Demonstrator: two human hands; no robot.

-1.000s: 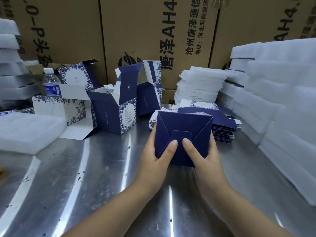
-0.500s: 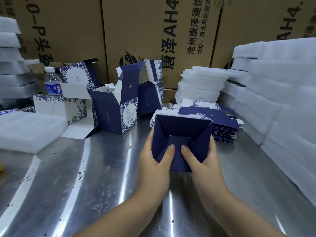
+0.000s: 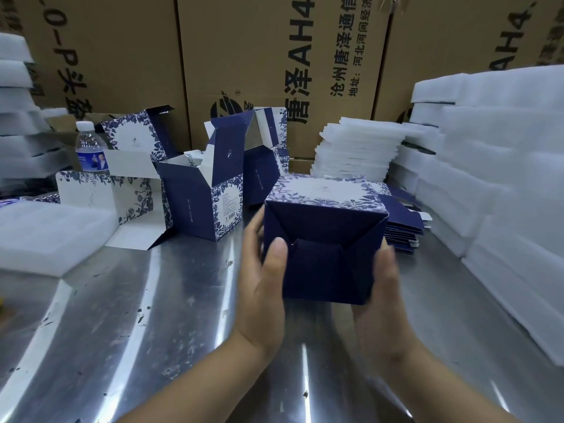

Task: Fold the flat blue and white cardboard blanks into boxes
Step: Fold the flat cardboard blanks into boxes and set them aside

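I hold a navy box (image 3: 323, 239) above the steel table, its interlocked bottom flaps facing me and a white floral side panel turned up. My left hand (image 3: 262, 288) grips its left side, thumb on the bottom face. My right hand (image 3: 381, 300) holds the right side and lower corner, its fingers hidden behind the box. A stack of flat blue and white blanks (image 3: 403, 230) lies just behind the box to the right. Three folded boxes with open lids (image 3: 201, 203) stand at the back left, beside an unfolded white blank (image 3: 100, 203).
A water bottle (image 3: 90, 148) stands at the far left. White foam sheets are piled at the right (image 3: 500, 184), back centre (image 3: 357, 151) and left (image 3: 45, 233). Large brown cartons (image 3: 274, 56) wall off the back. The steel table (image 3: 122, 331) spreads in front.
The box has been lifted and tipped so its floral side shows on top. The bottom flaps now sit locked flat, and both thumbs have slid out from the centre tab to the sides.
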